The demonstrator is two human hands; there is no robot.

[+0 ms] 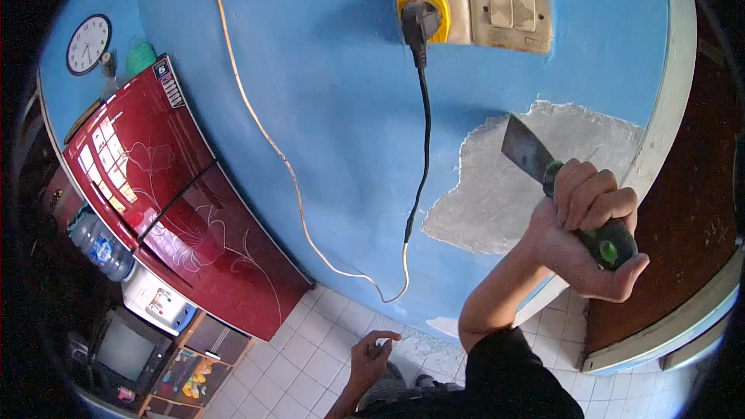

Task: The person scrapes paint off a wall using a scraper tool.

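Note:
My right hand (586, 221) is wrapped round the dark green handle of a putty knife (527, 150). Its flat metal blade points up and left, in front of a bare grey patch (489, 194) where the blue paint is gone from the wall (341, 124). The blade's corner is near the patch's ragged upper edge; whether it touches I cannot tell. Low down, my left hand (371, 358) hangs near my body, fingers loosely bent with a gap between thumb and forefinger. No held thing is discernible in it.
Above the patch are a socket with a black plug (420, 22) and a light switch (512, 12). The plug's cable (425, 140) loops down the wall. A door frame (673, 101) borders the right. At left stand a red fridge (178, 209) and a water dispenser (159, 300). Flakes litter the tiled floor (423, 353).

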